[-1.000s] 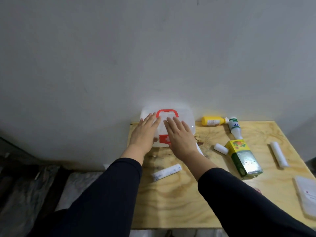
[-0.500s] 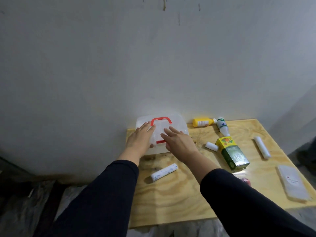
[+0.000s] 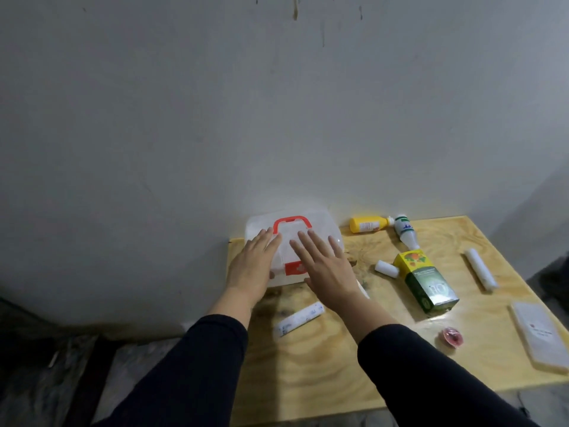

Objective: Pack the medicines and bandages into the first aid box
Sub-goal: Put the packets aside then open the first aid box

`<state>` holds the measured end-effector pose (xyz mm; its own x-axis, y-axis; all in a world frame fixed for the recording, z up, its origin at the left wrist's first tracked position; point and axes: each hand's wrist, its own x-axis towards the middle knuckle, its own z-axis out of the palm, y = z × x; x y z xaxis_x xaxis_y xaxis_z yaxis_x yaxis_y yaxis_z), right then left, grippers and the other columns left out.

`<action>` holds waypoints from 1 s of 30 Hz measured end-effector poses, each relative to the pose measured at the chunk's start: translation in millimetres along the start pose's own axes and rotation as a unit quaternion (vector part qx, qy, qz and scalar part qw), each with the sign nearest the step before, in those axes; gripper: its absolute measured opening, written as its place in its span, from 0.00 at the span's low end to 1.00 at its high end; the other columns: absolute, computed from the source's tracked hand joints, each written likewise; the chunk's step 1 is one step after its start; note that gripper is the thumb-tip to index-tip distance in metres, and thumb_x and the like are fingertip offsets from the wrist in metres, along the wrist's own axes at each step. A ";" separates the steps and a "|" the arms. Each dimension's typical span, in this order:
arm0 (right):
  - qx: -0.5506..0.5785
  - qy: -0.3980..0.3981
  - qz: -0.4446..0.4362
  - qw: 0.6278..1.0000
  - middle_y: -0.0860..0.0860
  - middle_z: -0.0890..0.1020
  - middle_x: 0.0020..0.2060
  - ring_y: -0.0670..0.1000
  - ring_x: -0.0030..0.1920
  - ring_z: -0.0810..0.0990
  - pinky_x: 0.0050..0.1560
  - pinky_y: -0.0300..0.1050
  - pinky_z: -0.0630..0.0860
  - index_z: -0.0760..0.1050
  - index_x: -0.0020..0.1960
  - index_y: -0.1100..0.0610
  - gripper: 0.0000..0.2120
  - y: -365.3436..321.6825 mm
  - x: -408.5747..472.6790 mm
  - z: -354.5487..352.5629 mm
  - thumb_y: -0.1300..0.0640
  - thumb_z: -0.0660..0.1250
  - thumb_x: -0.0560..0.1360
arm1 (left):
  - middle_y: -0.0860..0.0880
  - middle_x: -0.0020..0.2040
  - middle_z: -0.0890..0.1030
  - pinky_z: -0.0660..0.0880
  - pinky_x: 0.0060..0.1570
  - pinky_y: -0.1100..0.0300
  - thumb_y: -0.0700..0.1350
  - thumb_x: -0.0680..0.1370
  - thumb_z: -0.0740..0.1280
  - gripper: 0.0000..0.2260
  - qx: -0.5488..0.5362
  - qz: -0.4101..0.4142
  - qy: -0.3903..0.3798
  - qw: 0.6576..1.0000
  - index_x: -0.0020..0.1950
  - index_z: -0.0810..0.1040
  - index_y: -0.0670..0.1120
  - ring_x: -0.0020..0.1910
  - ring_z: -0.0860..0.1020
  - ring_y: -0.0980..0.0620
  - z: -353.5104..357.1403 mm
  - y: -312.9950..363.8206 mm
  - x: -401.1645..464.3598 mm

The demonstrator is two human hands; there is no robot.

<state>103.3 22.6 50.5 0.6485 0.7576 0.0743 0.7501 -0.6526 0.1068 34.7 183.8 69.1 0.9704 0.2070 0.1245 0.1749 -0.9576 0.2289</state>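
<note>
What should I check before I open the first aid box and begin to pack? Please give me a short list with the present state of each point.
1. First aid box lid shut, red latch facing the person: ok.
2. Left hand and right hand both open and flat at the lid: ok.
3. Latch released: cannot tell.
4. Nothing packed yet; yellow bottle, white bottle, green carton and bandage rolls lie on the table: ok.
5. Room behind the box for the lid to swing: not ok, it sits against the wall.
</note>
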 end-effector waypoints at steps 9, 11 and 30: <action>-0.016 0.094 0.003 0.995 0.56 0.66 0.73 0.58 0.74 0.64 0.71 0.63 0.60 0.60 0.75 0.55 0.37 -4.0 2.0 13.5 0.52 0.70 0.70 | 0.51 0.80 0.51 0.44 0.71 0.60 0.35 0.77 0.66 0.36 0.030 0.024 0.033 0.999 0.78 0.50 0.51 0.78 0.47 0.53 15.9 -8.9 1.0; -0.002 0.085 -0.015 0.996 0.57 0.67 0.73 0.60 0.73 0.64 0.70 0.65 0.63 0.63 0.73 0.55 0.32 -2.3 -1.6 7.0 0.52 0.68 0.72 | 0.51 0.80 0.51 0.45 0.72 0.59 0.37 0.77 0.66 0.36 0.031 0.027 0.027 0.999 0.78 0.50 0.50 0.78 0.47 0.52 14.9 -8.7 0.9; 0.086 0.094 0.006 0.992 0.52 0.67 0.73 0.56 0.75 0.61 0.73 0.60 0.57 0.62 0.73 0.49 0.24 6.2 19.3 -49.4 0.52 0.59 0.78 | 0.51 0.79 0.53 0.60 0.71 0.55 0.50 0.79 0.65 0.33 0.049 0.076 -0.057 0.994 0.79 0.51 0.49 0.78 0.52 0.52 -44.2 -19.2 25.6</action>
<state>114.0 33.9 101.5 0.6337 0.7285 0.2602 0.7641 -0.6419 -0.0638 48.8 216.3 110.6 0.9984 0.0404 0.0393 0.0354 -0.9921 0.1206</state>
